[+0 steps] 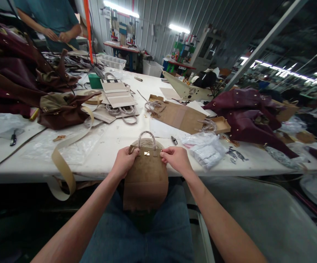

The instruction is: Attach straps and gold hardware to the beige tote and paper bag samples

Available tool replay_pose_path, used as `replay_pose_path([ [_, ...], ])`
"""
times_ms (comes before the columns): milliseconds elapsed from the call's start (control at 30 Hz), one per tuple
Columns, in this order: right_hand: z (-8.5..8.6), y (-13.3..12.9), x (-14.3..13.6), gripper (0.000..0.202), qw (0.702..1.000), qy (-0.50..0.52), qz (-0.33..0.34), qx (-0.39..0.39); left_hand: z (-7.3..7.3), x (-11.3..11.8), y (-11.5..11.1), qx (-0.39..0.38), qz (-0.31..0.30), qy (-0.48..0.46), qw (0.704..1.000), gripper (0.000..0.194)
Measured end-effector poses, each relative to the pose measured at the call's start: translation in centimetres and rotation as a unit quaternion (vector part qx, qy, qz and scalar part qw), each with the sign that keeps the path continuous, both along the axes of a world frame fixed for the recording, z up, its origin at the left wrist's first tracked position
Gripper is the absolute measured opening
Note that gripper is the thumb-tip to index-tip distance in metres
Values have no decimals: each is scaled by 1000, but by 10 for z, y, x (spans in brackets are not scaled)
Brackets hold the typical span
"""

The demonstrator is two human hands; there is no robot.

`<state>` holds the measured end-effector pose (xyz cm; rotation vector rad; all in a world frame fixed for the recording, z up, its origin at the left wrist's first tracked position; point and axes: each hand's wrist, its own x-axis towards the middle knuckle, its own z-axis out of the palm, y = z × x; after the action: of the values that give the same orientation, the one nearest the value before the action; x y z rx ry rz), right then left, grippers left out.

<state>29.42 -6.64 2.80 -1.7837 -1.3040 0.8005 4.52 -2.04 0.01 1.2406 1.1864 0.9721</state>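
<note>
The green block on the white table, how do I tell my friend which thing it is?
Find the big white table, then look at its far left part, just below the hanging orange strip. There, just left of the stacked pale panels, sits a small green block. Its solid green sets it apart from the brown and cream pieces around it.

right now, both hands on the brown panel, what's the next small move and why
I'd ease the right hand's fingertips slightly inward, with the left hand steady. The left already grips the brown panel by its upper left corner, while the right pinches what looks like a small shiny piece at the opposite corner, so a small adjustment there seems the likeliest fit.
</note>
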Motion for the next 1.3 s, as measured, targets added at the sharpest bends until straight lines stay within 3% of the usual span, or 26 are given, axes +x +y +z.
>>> replay_pose_path([
  [433,13,10,-2,13,996,-61,46,-52,21,3,-20,141,12,58,988,27],
  [767,-1,9,-9,13,995,-88,37,-17,25,5,-27,138,9,33,990,26],
  [867,1,11,-9,15,995,-83,41,-34,25,5,-28,142,6,22,990,25],
  [967,7,14,-11,18,985,-144,80,-42,26,7,-30,160,0,25,987,23],
  [1067,7,12,-19,19,966,-245,82,-2,27,8,-32,167,9,29,985,23],
  [1167,-2,-1,-27,22,941,-320,64,86,24,7,-31,155,18,23,987,26],
  [1233,-9,-11,-26,24,943,-303,71,123,19,3,-31,118,22,4,993,30],
  [1300,-16,-22,-19,29,954,-260,32,145,12,-2,-31,66,25,-40,997,36],
])
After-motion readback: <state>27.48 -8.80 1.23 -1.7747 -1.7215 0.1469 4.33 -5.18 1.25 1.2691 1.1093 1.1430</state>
